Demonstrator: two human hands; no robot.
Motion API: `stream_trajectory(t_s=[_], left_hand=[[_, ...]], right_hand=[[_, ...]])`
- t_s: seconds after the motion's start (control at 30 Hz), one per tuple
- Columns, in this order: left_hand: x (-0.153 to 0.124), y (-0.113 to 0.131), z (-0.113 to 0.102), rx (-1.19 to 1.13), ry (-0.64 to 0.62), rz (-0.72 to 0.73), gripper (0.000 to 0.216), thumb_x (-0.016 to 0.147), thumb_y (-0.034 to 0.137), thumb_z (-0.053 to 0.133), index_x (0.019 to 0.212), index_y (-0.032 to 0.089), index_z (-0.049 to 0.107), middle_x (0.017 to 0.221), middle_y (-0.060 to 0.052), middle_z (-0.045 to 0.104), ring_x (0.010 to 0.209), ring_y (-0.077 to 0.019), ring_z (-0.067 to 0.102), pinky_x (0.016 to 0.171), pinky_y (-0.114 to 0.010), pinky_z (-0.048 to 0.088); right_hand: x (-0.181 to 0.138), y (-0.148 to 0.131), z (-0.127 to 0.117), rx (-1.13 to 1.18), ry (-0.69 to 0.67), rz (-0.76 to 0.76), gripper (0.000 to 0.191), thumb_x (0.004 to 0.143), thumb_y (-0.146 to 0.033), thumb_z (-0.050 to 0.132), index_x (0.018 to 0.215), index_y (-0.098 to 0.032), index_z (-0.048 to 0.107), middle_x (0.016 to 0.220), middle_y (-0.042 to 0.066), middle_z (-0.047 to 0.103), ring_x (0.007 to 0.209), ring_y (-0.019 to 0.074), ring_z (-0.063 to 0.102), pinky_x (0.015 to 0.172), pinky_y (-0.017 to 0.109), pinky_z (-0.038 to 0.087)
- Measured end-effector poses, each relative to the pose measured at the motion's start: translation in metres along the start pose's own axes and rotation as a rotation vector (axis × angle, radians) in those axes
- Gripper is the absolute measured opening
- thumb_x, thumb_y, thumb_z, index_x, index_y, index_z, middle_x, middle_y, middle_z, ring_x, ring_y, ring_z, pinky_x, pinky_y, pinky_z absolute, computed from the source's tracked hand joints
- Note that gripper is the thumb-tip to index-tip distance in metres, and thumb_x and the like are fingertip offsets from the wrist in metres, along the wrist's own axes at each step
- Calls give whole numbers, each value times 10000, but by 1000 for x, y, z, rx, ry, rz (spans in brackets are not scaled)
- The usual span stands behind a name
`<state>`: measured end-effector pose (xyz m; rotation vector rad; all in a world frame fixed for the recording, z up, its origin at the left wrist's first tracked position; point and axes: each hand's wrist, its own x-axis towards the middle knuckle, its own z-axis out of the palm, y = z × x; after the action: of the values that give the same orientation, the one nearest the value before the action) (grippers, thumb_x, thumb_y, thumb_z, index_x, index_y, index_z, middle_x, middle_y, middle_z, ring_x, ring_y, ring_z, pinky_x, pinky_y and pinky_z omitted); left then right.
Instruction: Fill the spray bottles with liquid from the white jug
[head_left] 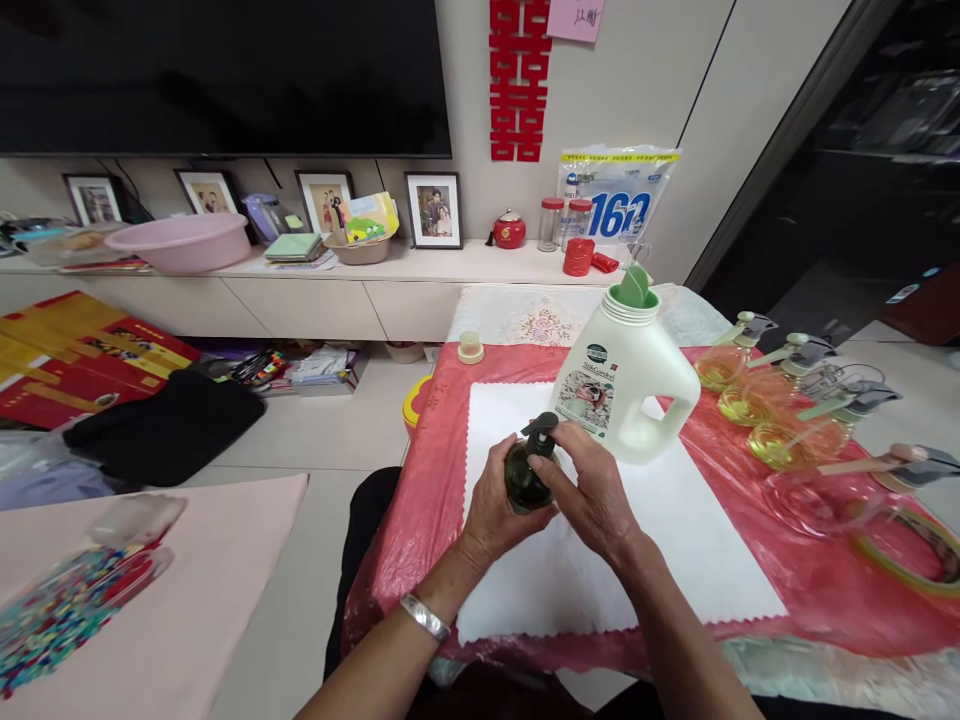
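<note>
My left hand [496,508] is wrapped round a small dark green pump bottle [523,478] over a white cloth [660,540]. My right hand [592,490] pinches the bottle's black pump head [541,432] from the right with its fingers closed on it. Just behind stands a large white detergent jug [626,380] with a green funnel [634,286] in its open mouth. A silver bracelet sits on my left wrist.
Several clear spray bottles [772,400] with yellow liquid lie at the right on the red plastic table cover [420,520]. A cream cap [471,347] rests at the table's far left corner. A pink-covered table with coloured beads [67,610] is at left; a shelf with photo frames runs behind.
</note>
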<state>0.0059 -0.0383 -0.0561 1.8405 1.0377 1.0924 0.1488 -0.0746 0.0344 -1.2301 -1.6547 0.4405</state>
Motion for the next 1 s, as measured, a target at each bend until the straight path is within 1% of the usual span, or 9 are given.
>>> stream_trajectory(t_s=[0.17, 0.27, 0.37, 0.43, 0.53, 0.63, 0.77, 0.9, 1.0], left_hand=[[2, 6, 2, 28, 44, 16, 858, 640, 378, 813, 1369, 202, 398, 1337, -166, 626, 1183, -330, 671, 952, -489, 586], [3, 4, 2, 29, 44, 20, 836, 643, 364, 796, 1365, 194, 410, 1312, -165, 649, 1154, -324, 689, 926, -473, 601], [2, -3, 0, 37, 45, 23, 831, 655, 378, 787, 1371, 188, 410, 1294, -167, 665, 1132, -325, 702, 907, -468, 610], [1, -11, -2, 41, 50, 24, 835, 649, 409, 792, 1360, 178, 420, 1304, -181, 659, 1159, -348, 688, 914, -484, 607], [0, -22, -2, 60, 18, -16, 823, 643, 446, 797, 1337, 179, 447, 1247, -183, 687, 1110, -380, 703, 848, -520, 624], [0, -27, -3, 49, 57, -50, 793, 676, 468, 766, 1347, 202, 438, 1291, -177, 659, 1156, -389, 678, 906, -573, 597], [3, -25, -11, 25, -58, -107, 823, 650, 438, 805, 1345, 211, 429, 1305, -181, 655, 1159, -383, 684, 925, -557, 598], [6, -17, -25, 2, -197, -168, 897, 642, 447, 818, 1397, 224, 390, 1447, -195, 569, 1289, -381, 608, 1043, -562, 535], [8, -11, -41, -32, -225, -214, 856, 656, 456, 803, 1405, 256, 440, 1483, -161, 558, 1335, -379, 573, 1112, -574, 472]], right_hand=[[-5, 9, 8, -6, -14, 46, 105, 973, -238, 506, 985, -160, 575, 991, 33, 567, 941, 162, 495, 843, 288, 404], [-7, 12, 14, -6, 2, 68, 123, 962, -261, 495, 957, -157, 560, 975, 47, 562, 937, 177, 487, 833, 299, 397], [-11, 13, 23, -13, 39, 86, 152, 945, -269, 471, 983, -152, 560, 977, 62, 567, 927, 183, 494, 834, 307, 406], [-13, 14, 29, -30, 74, 95, 159, 933, -266, 456, 974, -148, 554, 954, 64, 565, 892, 178, 495, 809, 303, 411], [-15, 15, 37, -63, 122, 97, 145, 906, -255, 445, 931, -149, 540, 934, 64, 566, 886, 176, 498, 785, 294, 418], [-15, 15, 41, -86, 163, 96, 108, 878, -226, 459, 913, -154, 533, 934, 55, 569, 892, 172, 509, 802, 289, 431], [-18, 14, 41, -86, 181, 105, 132, 847, -184, 508, 965, -155, 560, 948, 44, 582, 905, 170, 522, 825, 287, 444], [-19, 16, 42, -68, 199, 125, 205, 834, -154, 570, 1037, -164, 589, 999, 33, 606, 938, 169, 547, 847, 282, 455], [-19, 19, 47, -52, 236, 133, 240, 817, -156, 630, 1054, -172, 597, 993, 20, 613, 943, 168, 556, 855, 281, 459]])
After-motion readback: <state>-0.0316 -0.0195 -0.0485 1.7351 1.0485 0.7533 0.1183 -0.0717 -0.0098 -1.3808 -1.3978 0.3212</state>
